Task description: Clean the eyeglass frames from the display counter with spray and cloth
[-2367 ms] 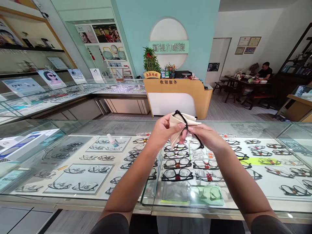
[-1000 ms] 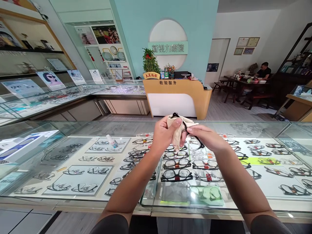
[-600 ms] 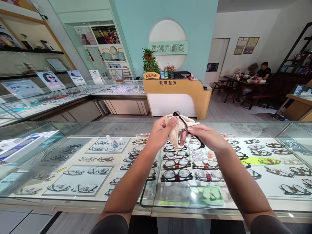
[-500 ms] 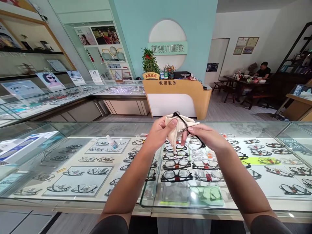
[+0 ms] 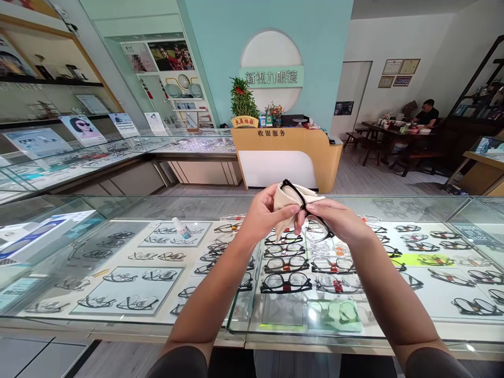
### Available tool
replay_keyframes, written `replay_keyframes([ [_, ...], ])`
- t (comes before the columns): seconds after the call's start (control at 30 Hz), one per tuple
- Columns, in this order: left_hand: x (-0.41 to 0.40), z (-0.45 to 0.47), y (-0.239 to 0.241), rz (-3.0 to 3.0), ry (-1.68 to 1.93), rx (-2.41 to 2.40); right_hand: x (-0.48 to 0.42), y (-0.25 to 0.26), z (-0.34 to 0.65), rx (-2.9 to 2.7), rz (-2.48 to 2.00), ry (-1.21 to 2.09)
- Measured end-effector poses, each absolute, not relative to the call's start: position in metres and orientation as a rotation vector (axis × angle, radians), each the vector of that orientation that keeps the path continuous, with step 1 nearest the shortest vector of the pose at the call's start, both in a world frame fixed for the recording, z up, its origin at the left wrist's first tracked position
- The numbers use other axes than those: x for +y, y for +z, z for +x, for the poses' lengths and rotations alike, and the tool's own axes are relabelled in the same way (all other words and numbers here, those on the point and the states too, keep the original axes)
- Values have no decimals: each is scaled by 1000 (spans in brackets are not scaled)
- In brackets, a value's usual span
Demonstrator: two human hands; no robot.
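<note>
The worktop [image 5: 157, 334] is brightly lit, with glare [image 5: 312, 314] caught near its front edge. The held glasses [image 5: 302, 200] are sharply rendered. Beyond the far edge, a table [image 5: 388, 129] is left dim; shelves [image 5: 51, 81] are slanted by lens distortion.

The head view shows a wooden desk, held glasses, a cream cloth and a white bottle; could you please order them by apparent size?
1. Wooden desk
2. Held glasses and cream cloth: too alike to rank, both partly hidden
3. White bottle
</note>
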State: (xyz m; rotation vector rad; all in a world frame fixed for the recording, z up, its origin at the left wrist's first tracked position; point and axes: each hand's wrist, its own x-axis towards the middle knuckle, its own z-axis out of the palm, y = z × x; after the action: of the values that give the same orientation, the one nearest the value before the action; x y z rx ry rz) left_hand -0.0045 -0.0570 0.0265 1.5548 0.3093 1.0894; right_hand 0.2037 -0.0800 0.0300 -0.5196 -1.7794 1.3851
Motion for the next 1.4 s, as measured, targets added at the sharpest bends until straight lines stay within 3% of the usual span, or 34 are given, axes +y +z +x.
replay_keyframes([
  [0.63, -70, 17, 21, 1362, 1440, 510, -84, 31, 194, -1839, -508, 1417],
  [0.97, -50, -1, 19, 1505, 1113, 337, -81, 30, 200, -1724, -601, 1312],
  [1.4, -58, 15, 9, 1328, 1389, 488, -85, 23, 182, -1822, -550, 1349],
])
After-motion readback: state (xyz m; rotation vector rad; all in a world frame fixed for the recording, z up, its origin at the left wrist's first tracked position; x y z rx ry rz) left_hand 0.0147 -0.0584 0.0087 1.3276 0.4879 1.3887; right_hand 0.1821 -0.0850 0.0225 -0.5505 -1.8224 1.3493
